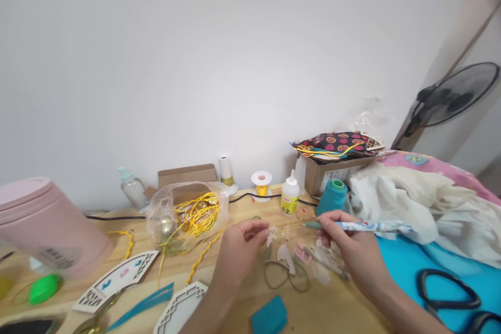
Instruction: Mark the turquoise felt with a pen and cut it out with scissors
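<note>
My right hand (pixel 340 232) is closed round a patterned pen (pixel 368 227), whose green tip end points left. My left hand (pixel 250 237) is raised over the table with its fingertips pinched together; anything between them is too small to make out. Between and below the hands lie white scraps (pixel 285 258), a small pink piece (pixel 302 254) and a dark elastic loop (pixel 276 275). A glue bottle (pixel 289 195) with a yellow label stands upright behind them, beside a teal thread cone (pixel 332 197). Nearer the front edge is a folded teal piece (pixel 269 316).
A plastic bag of yellow cord (pixel 199 214), fan-shaped panel (pixel 117 279) and pink bin (pixel 50 224) are on the left. On the right are a cardboard box (pixel 332 172), white cloth (pixel 422 209) and black-handled scissors (pixel 448 289). A black cable (pixel 250 195) runs along the wall.
</note>
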A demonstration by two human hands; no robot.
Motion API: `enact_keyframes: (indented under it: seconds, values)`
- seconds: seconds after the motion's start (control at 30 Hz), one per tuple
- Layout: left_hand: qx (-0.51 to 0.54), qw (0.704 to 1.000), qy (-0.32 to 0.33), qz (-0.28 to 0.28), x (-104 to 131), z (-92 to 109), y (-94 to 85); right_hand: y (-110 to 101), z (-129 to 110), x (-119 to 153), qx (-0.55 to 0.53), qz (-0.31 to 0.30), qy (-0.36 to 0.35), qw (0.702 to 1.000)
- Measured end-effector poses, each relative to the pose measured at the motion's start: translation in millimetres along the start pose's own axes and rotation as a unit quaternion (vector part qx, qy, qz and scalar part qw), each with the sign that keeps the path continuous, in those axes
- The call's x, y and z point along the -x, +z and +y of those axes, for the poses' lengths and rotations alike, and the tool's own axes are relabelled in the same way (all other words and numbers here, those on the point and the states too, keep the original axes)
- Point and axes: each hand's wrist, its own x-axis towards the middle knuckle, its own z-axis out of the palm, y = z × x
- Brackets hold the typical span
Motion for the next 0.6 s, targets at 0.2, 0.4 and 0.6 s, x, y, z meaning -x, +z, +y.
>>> enact_keyframes:
  seconds: [0.2,0.4,0.6]
  values:
    - [-0.215,0.973,0.075,-0.044,7,6,-4.6,3,-1,1,-0.012,-0.018,0.021,1.000]
    - [-0.304,0.946,0.089,-0.073,6,4,5.1,2,-1,2,-0.029,-0.022,0.023,0.999]
    - [-0.218,0.971,0.047,-0.083,-2,15,-15.9,2,-2,0,-0.041,-0.011,0.027,0.999]
